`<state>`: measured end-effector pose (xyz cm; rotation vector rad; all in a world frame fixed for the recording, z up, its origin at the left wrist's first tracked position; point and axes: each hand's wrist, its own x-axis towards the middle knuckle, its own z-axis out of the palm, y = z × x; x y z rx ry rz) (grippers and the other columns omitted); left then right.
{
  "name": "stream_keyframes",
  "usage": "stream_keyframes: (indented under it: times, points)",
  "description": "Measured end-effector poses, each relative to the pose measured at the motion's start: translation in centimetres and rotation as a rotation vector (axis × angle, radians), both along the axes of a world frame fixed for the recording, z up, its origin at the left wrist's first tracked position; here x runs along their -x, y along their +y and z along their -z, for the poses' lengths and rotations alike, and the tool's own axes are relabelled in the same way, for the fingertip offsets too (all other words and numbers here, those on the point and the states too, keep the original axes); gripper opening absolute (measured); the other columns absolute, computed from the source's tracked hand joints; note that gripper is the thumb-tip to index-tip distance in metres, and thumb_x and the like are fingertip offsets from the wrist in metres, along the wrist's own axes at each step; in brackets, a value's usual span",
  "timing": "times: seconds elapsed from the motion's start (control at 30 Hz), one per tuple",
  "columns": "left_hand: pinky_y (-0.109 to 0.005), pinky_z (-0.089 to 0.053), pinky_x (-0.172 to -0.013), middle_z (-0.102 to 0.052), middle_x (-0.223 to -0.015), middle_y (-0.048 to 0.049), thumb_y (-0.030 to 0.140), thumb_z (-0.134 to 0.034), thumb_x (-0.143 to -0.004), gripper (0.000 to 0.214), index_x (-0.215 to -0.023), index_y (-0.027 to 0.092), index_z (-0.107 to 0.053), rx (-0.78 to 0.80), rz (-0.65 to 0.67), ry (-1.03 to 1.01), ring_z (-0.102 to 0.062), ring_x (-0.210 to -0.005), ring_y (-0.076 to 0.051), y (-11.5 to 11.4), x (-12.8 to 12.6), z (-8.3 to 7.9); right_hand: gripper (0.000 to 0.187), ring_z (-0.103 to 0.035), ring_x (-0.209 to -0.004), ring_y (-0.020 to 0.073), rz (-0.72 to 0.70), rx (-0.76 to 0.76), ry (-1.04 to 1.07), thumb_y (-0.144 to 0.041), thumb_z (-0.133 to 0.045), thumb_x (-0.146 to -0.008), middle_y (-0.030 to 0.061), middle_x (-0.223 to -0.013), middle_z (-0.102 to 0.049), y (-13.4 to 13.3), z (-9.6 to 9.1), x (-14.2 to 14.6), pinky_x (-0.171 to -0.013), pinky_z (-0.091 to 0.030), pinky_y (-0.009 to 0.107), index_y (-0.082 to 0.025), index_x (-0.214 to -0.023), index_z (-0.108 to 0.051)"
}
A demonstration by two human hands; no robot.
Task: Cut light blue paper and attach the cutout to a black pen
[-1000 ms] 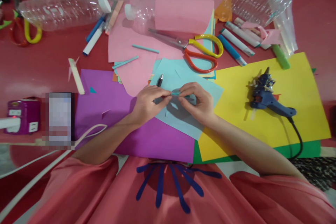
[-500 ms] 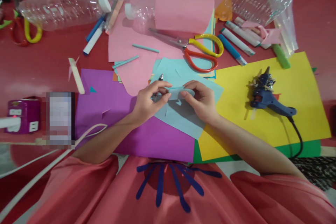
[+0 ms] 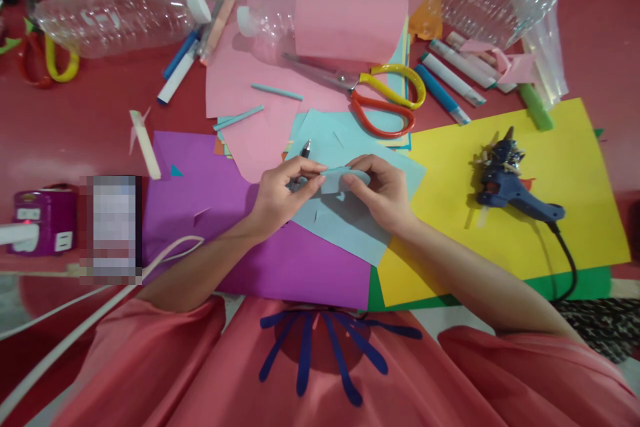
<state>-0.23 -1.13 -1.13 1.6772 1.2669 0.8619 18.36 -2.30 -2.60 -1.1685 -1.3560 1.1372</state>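
A small light-blue paper piece (image 3: 332, 181), rounded at its right end, is held between my two hands above a larger light-blue sheet (image 3: 360, 240). My left hand (image 3: 286, 190) pinches its left end between thumb and fingers. On the right end, my right hand (image 3: 383, 188) grips it with the thumb on the near face and the fingers behind. A pen (image 3: 305, 149) shows partly behind my left fingers; the rest of it is hidden. Scissors (image 3: 357, 85) with yellow and red handles lie open just beyond the sheet.
Purple card (image 3: 310, 273) lies left, yellow card (image 3: 430, 260) right. On the yellow rests a glue gun (image 3: 517, 197) with its cord. A bottle wrapped in pink paper (image 3: 350, 25), clear bottles (image 3: 120, 19) and markers (image 3: 443, 95) stand farther back. A phone (image 3: 115, 227) lies at left.
The small light-blue paper has tilted slightly between my fingers, so its lower edge sits a little lower at the left. Both hands keep nearly the same place and hold.
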Motion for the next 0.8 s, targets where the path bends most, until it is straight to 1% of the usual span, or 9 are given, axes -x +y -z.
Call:
stream_keyframes:
  times: [0.13, 0.33, 0.5, 0.6, 0.7, 0.8]
  points:
    - [-0.022, -0.055, -0.070, -0.077, -0.083, -0.0008, 0.026, -0.068, -0.085, 0.008, -0.090, 0.021, -0.072, 0.002, -0.003, -0.032, -0.072, -0.078, -0.013, 0.03, 0.03, -0.03, 0.027, -0.060, -0.066, 0.0138, -0.015, 0.028, 0.006, -0.042, -0.069, -0.083, -0.0004, -0.070, -0.063, -0.03, -0.05, -0.02, -0.059, -0.050, 0.028, -0.022, -0.071, -0.058]
    - [-0.021, -0.055, -0.068, -0.076, -0.078, -0.0003, 0.024, -0.067, -0.084, 0.006, -0.087, 0.020, -0.071, -0.006, -0.002, -0.073, -0.072, -0.074, -0.012, 0.04, -0.07, -0.08, 0.026, -0.057, -0.061, 0.0124, -0.011, 0.065, 0.006, -0.042, -0.071, -0.082, -0.0013, -0.067, -0.062, 0.03, 0.01, -0.04, -0.054, -0.046, 0.026, -0.021, -0.072, -0.060]
    - [-0.023, -0.055, -0.068, -0.075, -0.078, -0.0003, 0.022, -0.066, -0.083, 0.005, -0.085, 0.020, -0.069, 0.006, -0.027, -0.081, -0.071, -0.072, -0.012, 0.25, 0.03, -0.12, 0.040, -0.053, -0.057, 0.0106, 0.011, 0.100, 0.026, -0.057, -0.071, -0.079, -0.0031, -0.062, -0.058, 0.23, -0.09, -0.01, -0.050, -0.043, 0.025, -0.021, -0.071, -0.059]
    - [-0.024, -0.055, -0.066, -0.072, -0.072, 0.0008, 0.024, -0.066, -0.082, 0.006, -0.085, 0.020, -0.068, 0.030, -0.038, -0.090, -0.069, -0.069, -0.012, 0.41, 0.14, 0.01, 0.045, -0.051, -0.054, 0.0096, 0.007, 0.120, 0.064, -0.063, -0.070, -0.077, -0.0041, -0.060, -0.056, 0.30, -0.22, 0.01, -0.048, -0.042, 0.024, -0.021, -0.070, -0.057]
    - [-0.024, -0.054, -0.065, -0.070, -0.069, 0.0016, 0.026, -0.066, -0.082, 0.006, -0.083, 0.020, -0.067, 0.046, -0.038, -0.098, -0.067, -0.066, -0.011, 0.47, 0.18, 0.14, 0.046, -0.051, -0.053, 0.0094, 0.008, 0.140, 0.083, -0.064, -0.072, -0.075, -0.0047, -0.060, -0.054, 0.33, -0.25, 0.03, -0.048, -0.042, 0.024, -0.021, -0.070, -0.056]
    - [-0.023, -0.052, -0.061, -0.069, -0.069, 0.0015, 0.026, -0.067, -0.080, 0.007, -0.081, 0.019, -0.066, 0.051, -0.044, -0.109, -0.066, -0.065, -0.011, 0.47, 0.14, 0.12, 0.044, -0.049, -0.053, 0.0086, 0.017, 0.156, 0.085, -0.060, -0.074, -0.075, -0.0055, -0.059, -0.052, 0.35, -0.19, 0.04, -0.048, -0.040, 0.023, -0.022, -0.069, -0.052]
